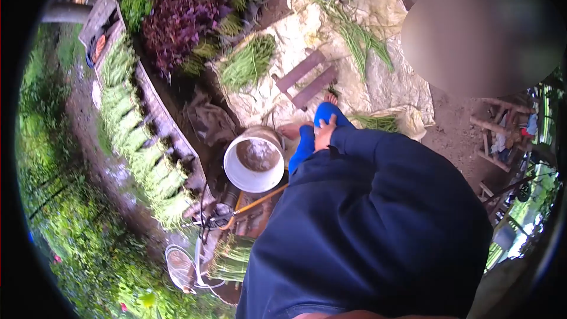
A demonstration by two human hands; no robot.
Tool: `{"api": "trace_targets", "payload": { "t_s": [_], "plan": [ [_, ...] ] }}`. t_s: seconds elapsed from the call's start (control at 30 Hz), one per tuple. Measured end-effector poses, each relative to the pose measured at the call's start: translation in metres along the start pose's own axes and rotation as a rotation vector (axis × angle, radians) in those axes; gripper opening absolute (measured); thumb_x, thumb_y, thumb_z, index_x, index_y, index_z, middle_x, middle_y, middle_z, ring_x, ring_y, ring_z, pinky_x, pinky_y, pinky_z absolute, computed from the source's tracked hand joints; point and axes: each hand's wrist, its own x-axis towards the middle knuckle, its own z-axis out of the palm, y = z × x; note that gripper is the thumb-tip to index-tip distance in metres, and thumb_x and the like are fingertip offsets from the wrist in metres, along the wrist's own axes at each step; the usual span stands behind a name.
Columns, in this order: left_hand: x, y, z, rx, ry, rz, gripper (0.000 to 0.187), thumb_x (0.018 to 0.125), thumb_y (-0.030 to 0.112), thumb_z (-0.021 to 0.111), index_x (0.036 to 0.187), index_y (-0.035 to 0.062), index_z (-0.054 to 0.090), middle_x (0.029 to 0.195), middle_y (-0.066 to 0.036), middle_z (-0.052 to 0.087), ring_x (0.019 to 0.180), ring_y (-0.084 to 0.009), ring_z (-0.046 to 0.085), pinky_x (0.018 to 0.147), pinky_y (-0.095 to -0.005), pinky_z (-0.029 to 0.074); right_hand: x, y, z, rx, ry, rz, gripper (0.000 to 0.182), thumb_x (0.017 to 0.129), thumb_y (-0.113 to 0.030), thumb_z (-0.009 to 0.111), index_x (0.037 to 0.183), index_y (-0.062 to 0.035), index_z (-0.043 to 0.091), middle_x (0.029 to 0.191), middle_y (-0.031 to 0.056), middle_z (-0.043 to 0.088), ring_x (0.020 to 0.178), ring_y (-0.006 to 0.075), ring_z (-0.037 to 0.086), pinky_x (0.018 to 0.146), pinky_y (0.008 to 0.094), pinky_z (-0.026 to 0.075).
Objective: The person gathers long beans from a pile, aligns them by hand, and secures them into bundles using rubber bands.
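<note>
The right hand (323, 134) rests on the blue trousers (302, 149); I cannot tell whether its grip is clenched or released. The left hand is out of view. Two boards (315, 87) lie just beyond the feet on a pale sheet (407, 85), with green stems (248, 62) left of them, and a white bucket (261, 182) stands nearby.

matt cloth trousers (303, 150), smooth cloth top (378, 224), smooth plastic bucket (253, 182)
</note>
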Motion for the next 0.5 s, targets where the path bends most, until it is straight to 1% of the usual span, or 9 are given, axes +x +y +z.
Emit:
{"api": "trace_targets", "payload": {
  "t_s": [0.07, 0.1, 0.17, 0.2, 0.27, 0.33, 0.37, 0.43, 0.5],
  "plan": [
    [0.002, 0.015, -0.018, 0.046, 0.002, -0.017, 0.050, 0.087, 0.055, 0.055, 0.111, 0.0118, 0.062, 0.101, -0.023, 0.063, 0.096, -0.0377, 0.062, 0.082, -0.0450, 0.049, 0.010, 0.038, 0.033, 0.045, -0.014, -0.065, 0.050, 0.085, -0.056, 0.052, 0.123, -0.0247, 0.061, 0.147, 0.0145, 0.034, 0.140, 0.0401, 0.020, 0.093, 0.0799, 0.016],
    [0.003, 0.023, -0.026, 0.077, 0.004, -0.021, 0.049, 0.087, 0.055, 0.054, 0.110, 0.0118, 0.063, 0.101, -0.023, 0.063, 0.095, -0.0376, 0.062, 0.081, -0.0451, 0.049, 0.026, 0.063, 0.057, 0.054, 0.002, -0.060, 0.050, 0.085, -0.056, 0.052, 0.123, -0.0247, 0.061, 0.147, 0.0145, 0.034, 0.140, 0.0401, 0.020, 0.093, 0.0799, 0.016],
    [0.005, 0.049, -0.045, 0.147, 0.002, -0.013, 0.049, 0.087, 0.055, 0.054, 0.107, 0.0118, 0.064, 0.099, -0.022, 0.064, 0.094, -0.0375, 0.062, 0.080, -0.0452, 0.049, 0.050, 0.105, 0.097, 0.459, 0.223, -0.303, 0.045, 0.085, -0.050, 0.055, 0.114, -0.0178, 0.065, 0.139, 0.0160, 0.046, 0.132, 0.0380, 0.037, 0.094, 0.0696, 0.031],
    [0.007, 0.063, -0.053, 0.191, -0.001, -0.009, 0.049, 0.087, 0.055, 0.054, 0.106, 0.0117, 0.064, 0.098, -0.022, 0.064, 0.093, -0.0374, 0.063, 0.080, -0.0453, 0.049, 0.033, 0.106, 0.084, 0.492, 0.240, -0.303, 0.045, 0.085, -0.050, 0.055, 0.114, -0.0178, 0.065, 0.139, 0.0160, 0.046, 0.132, 0.0380, 0.037, 0.094, 0.0696, 0.031],
    [0.012, 0.098, -0.068, 0.288, -0.003, 0.013, 0.048, 0.088, 0.055, 0.053, 0.104, 0.0117, 0.065, 0.096, -0.022, 0.064, 0.092, -0.0373, 0.063, 0.079, -0.0454, 0.050, -0.029, 0.108, 0.035, 0.363, 0.249, -0.035, 0.044, 0.083, -0.049, 0.058, 0.101, -0.0102, 0.069, 0.122, 0.0145, 0.060, 0.116, 0.0371, 0.054, 0.088, 0.0542, 0.045],
    [0.019, 0.143, -0.077, 0.394, -0.011, 0.050, 0.048, 0.088, 0.056, 0.053, 0.102, 0.0117, 0.066, 0.094, -0.022, 0.065, 0.091, -0.0372, 0.063, 0.078, -0.0455, 0.050, -0.070, 0.125, 0.038, 0.336, 0.751, 0.232, 0.045, 0.079, -0.047, 0.062, 0.091, -0.0044, 0.070, 0.099, 0.0152, 0.068, 0.093, 0.0372, 0.064, 0.078, 0.0445, 0.050],
    [0.023, 0.170, -0.080, 0.455, -0.011, 0.072, 0.048, 0.088, 0.056, 0.053, 0.101, 0.0116, 0.066, 0.093, -0.021, 0.065, 0.090, -0.0371, 0.064, 0.077, -0.0456, 0.050, -0.083, 0.139, 0.045, 0.448, 0.825, 0.227, 0.044, 0.079, -0.046, 0.062, 0.091, -0.0043, 0.070, 0.098, 0.0156, 0.068, 0.092, 0.0371, 0.064, 0.078, 0.0444, 0.050],
    [0.032, 0.224, -0.079, 0.568, -0.001, 0.113, 0.048, 0.088, 0.056, 0.052, 0.099, 0.0116, 0.067, 0.091, -0.021, 0.066, 0.089, -0.0369, 0.064, 0.076, -0.0457, 0.050, -0.101, 0.162, 0.061, 0.719, 0.788, 0.096, 0.042, 0.079, -0.044, 0.062, 0.090, -0.0042, 0.070, 0.095, 0.0166, 0.067, 0.090, 0.0369, 0.065, 0.077, 0.0442, 0.050],
    [0.038, 0.286, -0.074, 0.702, 0.024, 0.154, 0.048, 0.088, 0.056, 0.052, 0.097, 0.0115, 0.068, 0.089, -0.021, 0.066, 0.087, -0.0368, 0.064, 0.075, -0.0458, 0.050, -0.115, 0.172, 0.080, 0.877, 0.796, 0.045, 0.041, 0.079, -0.043, 0.061, 0.089, -0.0040, 0.070, 0.093, 0.0175, 0.067, 0.088, 0.0368, 0.065, 0.077, 0.0439, 0.050]
  ]
}}
